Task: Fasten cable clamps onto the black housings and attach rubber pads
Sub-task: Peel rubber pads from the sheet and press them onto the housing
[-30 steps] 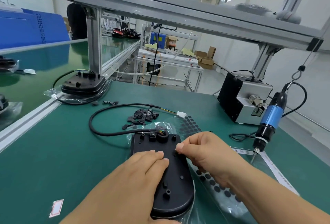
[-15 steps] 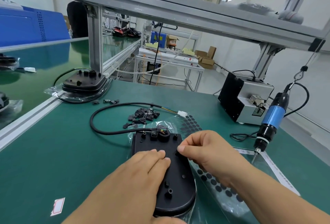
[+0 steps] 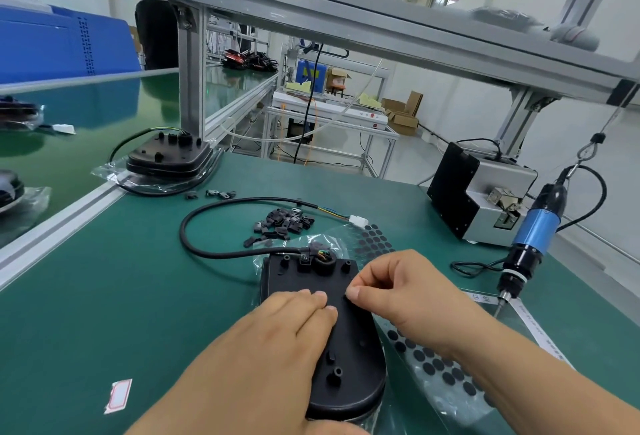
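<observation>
A black housing [image 3: 346, 358] lies flat on the green mat, its cable [image 3: 194, 244] looping away to the left and a clamp fixed at its far end. My left hand [image 3: 277, 337] rests flat on the housing's left side with straight fingers. My right hand [image 3: 401, 289] has curled fingers, and thumb and forefinger pinch a small dark rubber pad against the housing's right edge; the pad is almost hidden. A clear sheet of round rubber pads [image 3: 440, 368] lies under my right wrist. Loose black cable clamps [image 3: 284, 223] sit in a pile beyond the housing.
A hanging blue electric screwdriver [image 3: 535, 237] dangles at the right, beside a grey screw feeder box [image 3: 485, 199]. Another housing in a plastic bag [image 3: 169, 160] sits at the back left by the aluminium frame post. A small red-edged label [image 3: 117, 394] lies near left.
My right hand has shifted slightly along the housing's right edge while pinching; the left hand stays resting on the housing. The view has shifted a little.
</observation>
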A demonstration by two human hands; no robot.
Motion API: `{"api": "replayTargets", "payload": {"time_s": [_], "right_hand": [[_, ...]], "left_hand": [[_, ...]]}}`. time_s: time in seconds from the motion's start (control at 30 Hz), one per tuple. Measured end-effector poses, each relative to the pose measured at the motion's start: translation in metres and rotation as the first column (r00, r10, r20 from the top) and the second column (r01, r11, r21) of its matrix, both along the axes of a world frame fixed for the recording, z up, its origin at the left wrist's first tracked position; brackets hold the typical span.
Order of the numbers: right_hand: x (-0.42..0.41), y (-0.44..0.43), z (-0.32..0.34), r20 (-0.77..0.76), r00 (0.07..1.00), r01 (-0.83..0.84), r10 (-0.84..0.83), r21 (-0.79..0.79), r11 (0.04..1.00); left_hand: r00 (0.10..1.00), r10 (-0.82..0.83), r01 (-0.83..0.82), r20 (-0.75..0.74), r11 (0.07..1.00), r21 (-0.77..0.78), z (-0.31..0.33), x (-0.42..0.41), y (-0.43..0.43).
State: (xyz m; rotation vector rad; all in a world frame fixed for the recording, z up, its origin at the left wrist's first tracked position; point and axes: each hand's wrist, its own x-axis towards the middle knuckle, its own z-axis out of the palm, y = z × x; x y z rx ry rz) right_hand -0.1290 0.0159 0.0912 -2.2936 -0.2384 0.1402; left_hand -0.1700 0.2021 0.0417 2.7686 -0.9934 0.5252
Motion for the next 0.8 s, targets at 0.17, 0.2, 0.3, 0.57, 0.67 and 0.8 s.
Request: {"api": "replayTargets", "payload": {"time_s": [0.17, 0.2, 0.3, 0.57, 0.67, 0.8], "right_hand": [[-0.002, 0.002, -0.001, 0.028, 1.0, 0.002, -0.002, -0.016, 1.0], [-0.003, 0.002, 0.0, 0.022, 1.0, 0.004, -0.004, -0.014, 1.0], [-0.003, 0.002, 0.003, -0.001, 1.0, 0.002, -0.002, -0.024, 1.0], [-0.001, 0.005, 0.007, -0.04, 0.999, 0.013, -0.015, -0.051, 0.999], [-0.002, 0.006, 0.007, -0.043, 0.999, 0.012, -0.015, -0.072, 0.997], [-0.001, 0.006, 0.009, -0.056, 0.998, 0.028, -0.033, -0.09, 0.996]], "left_hand": [[0.999, -0.006, 0.006, -0.034, 1.0, -0.013, 0.006, 0.001, 0.003], [1.0, -0.004, 0.004, -0.015, 1.0, -0.002, 0.008, 0.002, 0.003], [1.0, 0.005, -0.005, 0.023, 1.0, 0.025, 0.013, 0.006, 0.002], [0.999, 0.03, -0.028, -0.034, 0.997, 0.074, 0.02, 0.012, -0.003], [0.996, 0.044, -0.035, -0.074, 0.993, 0.115, 0.02, 0.013, -0.005], [0.995, 0.042, -0.031, -0.092, 0.993, 0.117, 0.021, 0.016, -0.004]]}}
